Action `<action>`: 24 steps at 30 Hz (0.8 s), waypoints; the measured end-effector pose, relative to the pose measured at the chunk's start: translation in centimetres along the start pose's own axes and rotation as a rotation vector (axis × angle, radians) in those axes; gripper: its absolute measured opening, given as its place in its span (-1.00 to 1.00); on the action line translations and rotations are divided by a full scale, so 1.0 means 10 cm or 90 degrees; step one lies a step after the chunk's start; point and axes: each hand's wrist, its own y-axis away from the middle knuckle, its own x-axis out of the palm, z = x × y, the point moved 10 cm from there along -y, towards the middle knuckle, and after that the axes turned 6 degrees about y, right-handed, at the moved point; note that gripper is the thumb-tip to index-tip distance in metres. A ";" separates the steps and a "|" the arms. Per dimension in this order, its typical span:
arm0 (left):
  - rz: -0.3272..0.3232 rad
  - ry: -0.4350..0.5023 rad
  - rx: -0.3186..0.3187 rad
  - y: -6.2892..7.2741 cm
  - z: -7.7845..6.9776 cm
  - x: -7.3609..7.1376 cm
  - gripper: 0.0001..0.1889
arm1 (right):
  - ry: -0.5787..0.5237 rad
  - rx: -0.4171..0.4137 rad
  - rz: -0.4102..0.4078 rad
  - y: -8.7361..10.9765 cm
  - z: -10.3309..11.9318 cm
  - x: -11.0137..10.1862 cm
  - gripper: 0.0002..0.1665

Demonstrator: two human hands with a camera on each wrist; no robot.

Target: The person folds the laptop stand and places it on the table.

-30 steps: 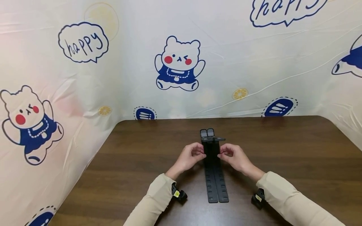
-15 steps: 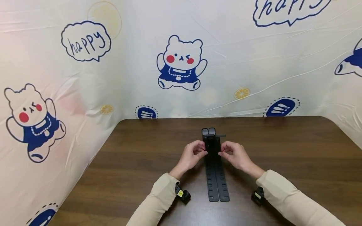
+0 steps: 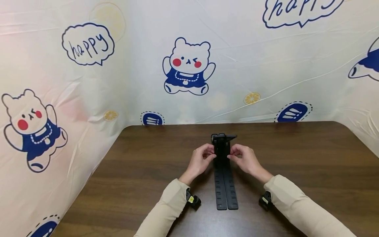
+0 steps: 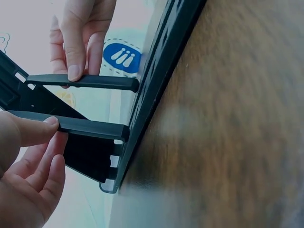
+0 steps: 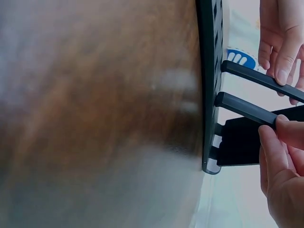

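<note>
A black folding stand (image 3: 226, 191) stands on the brown table, its two long notched base rails lying side by side lengthwise. From the rails rise two narrow support legs (image 4: 90, 126) and a flat plate (image 5: 242, 142), tilted over the base. My left hand (image 3: 199, 163) pinches the left leg between thumb and fingers. On the opposite side, my right hand (image 3: 246, 161) pinches the right leg (image 5: 244, 108) the same way. A short bar (image 3: 231, 137) sticks out to the right at the top of the stand. In the head view the raised parts are dark and overlap.
The wooden table (image 3: 142, 158) extends to both sides of the stand. Behind and left of it hangs a pale printed cloth (image 3: 237, 65) with cartoon bears. A small black wrist camera (image 3: 193, 201) sits at the left cuff, another (image 3: 265, 200) at the right.
Both hands have moved slightly up and away, with the raised part of the stand. The grey pads at the far ends of the rails are now mostly covered. The grips look the same.
</note>
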 end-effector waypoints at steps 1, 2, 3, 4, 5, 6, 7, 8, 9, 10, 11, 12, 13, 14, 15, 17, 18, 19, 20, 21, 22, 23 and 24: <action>-0.005 -0.007 0.000 -0.01 0.05 0.00 -0.83 | 0.002 0.001 -0.003 -0.01 0.00 -0.01 -0.86; -0.010 -0.012 0.003 -0.03 0.09 0.01 -0.83 | 0.004 0.003 -0.006 -0.02 0.00 -0.02 -0.86; -0.014 -0.018 0.005 -0.04 0.13 0.01 -0.83 | 0.006 0.003 -0.010 -0.04 0.00 -0.02 -0.86; -0.017 -0.025 0.007 -0.06 0.17 0.02 -0.83 | 0.008 0.005 -0.012 -0.04 0.00 -0.03 -0.87; -0.019 -0.027 0.005 -0.07 0.18 0.02 -0.84 | 0.008 0.005 -0.015 -0.05 0.00 -0.03 -0.87; -0.021 -0.028 0.009 -0.08 0.19 0.02 -0.84 | 0.008 0.004 -0.019 -0.06 0.00 -0.03 -0.87; -0.024 -0.030 0.013 -0.09 0.18 0.01 -0.84 | 0.007 0.004 -0.021 -0.07 -0.01 -0.03 -0.87; -0.026 -0.032 0.016 -0.09 0.17 0.01 -0.84 | 0.006 0.006 -0.023 -0.07 -0.01 -0.03 -0.87; -0.029 -0.038 0.019 -0.10 0.16 0.01 -0.84 | 0.006 0.006 -0.025 -0.08 -0.01 -0.03 -0.87; -0.031 -0.042 0.024 -0.10 0.16 0.00 -0.83 | 0.003 0.009 -0.027 -0.08 -0.02 -0.03 -0.87; -0.034 -0.045 0.030 -0.11 0.15 0.00 -0.84 | 0.003 0.010 -0.030 -0.09 -0.02 -0.03 -0.87; -0.037 -0.048 0.036 -0.11 0.15 0.00 -0.83 | 0.002 0.014 -0.032 -0.10 -0.03 -0.03 -0.86; -0.041 -0.051 0.037 -0.12 0.15 -0.01 -0.83 | 0.000 0.018 -0.034 -0.10 -0.04 -0.03 -0.87; -0.044 -0.054 0.039 -0.12 0.15 -0.01 -0.83 | -0.001 0.021 -0.037 -0.11 -0.04 -0.03 -0.87; -0.047 -0.058 0.038 -0.12 0.15 -0.02 -0.83 | 0.000 0.022 -0.040 -0.12 -0.05 -0.04 -0.87; -0.051 -0.058 0.034 -0.13 0.17 -0.02 -0.83 | -0.001 0.026 -0.045 -0.13 -0.06 -0.03 -0.87; -0.053 -0.059 0.033 -0.13 0.18 -0.03 -0.83 | -0.004 0.028 -0.046 -0.13 -0.06 -0.03 -0.87; -0.055 -0.059 0.032 -0.14 0.19 -0.03 -0.83 | -0.006 0.029 -0.046 -0.13 -0.07 -0.02 -0.87; -0.056 -0.056 0.031 -0.14 0.20 -0.04 -0.84 | -0.007 0.030 -0.046 -0.13 -0.07 -0.02 -0.88; -0.058 -0.052 0.030 -0.14 0.21 -0.04 -0.84 | -0.010 0.032 -0.046 -0.13 -0.08 -0.01 -0.88; -0.059 -0.049 0.031 -0.14 0.23 -0.05 -0.84 | -0.015 0.034 -0.046 -0.14 -0.08 -0.01 -0.89; -0.061 -0.045 0.032 -0.14 0.23 -0.05 -0.85 | -0.022 0.035 -0.047 -0.14 -0.08 -0.01 -0.90; -0.063 -0.045 0.032 -0.15 0.24 -0.05 -0.85 | -0.027 0.036 -0.047 -0.15 -0.09 -0.01 -0.89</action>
